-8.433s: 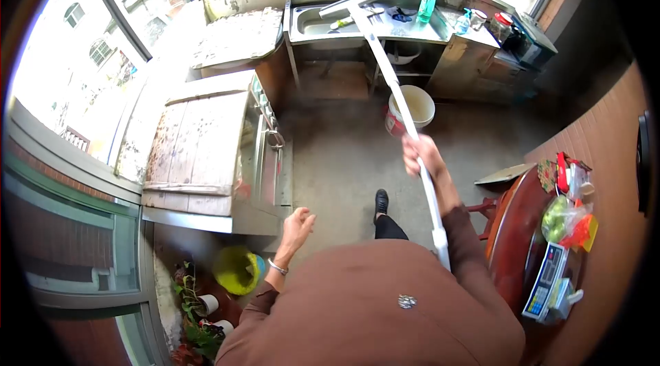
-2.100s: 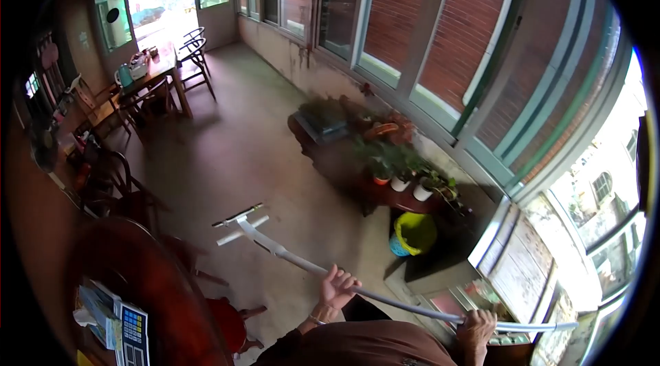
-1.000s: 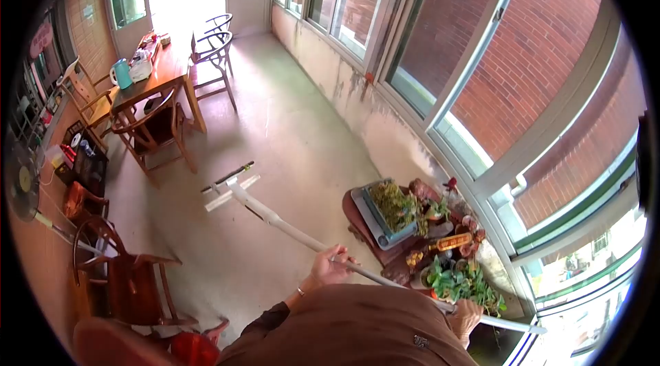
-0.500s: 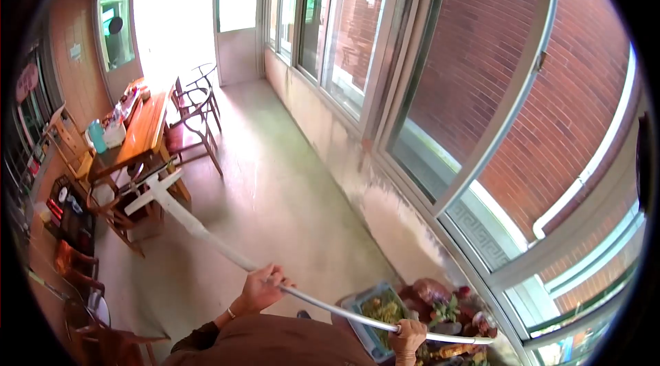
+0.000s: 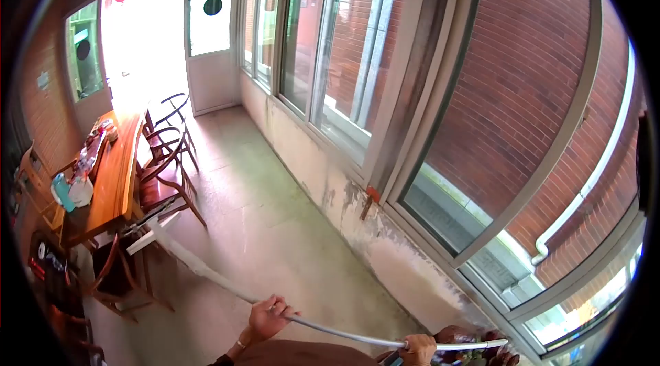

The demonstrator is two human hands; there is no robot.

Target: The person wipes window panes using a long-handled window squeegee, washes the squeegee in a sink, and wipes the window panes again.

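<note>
A long white pole [image 5: 330, 330] crosses the lower part of the view, its pale T-shaped squeegee head [image 5: 155, 232] at the far left end, in front of the chairs. My left hand [image 5: 270, 318], with a bracelet at the wrist, is closed round the middle of the pole, palm partly up. Near the pole's right end my right hand [image 5: 418, 349] grips it from above. The head appears raised above the floor and overlaps a chair in the view.
A wooden table [image 5: 117, 166] with a teal kettle [image 5: 62, 192] stands left, with dark chairs [image 5: 172, 187] around it. Sliding windows [image 5: 440, 125] line the right wall above a stained ledge. Plants [image 5: 457, 338] sit at the lower right; a bright doorway [image 5: 146, 36] is behind.
The view has swung from the sink area to the table and windows. Both hands now hold the pole, where earlier only the right did. Lately the squeegee head has come near the chairs.
</note>
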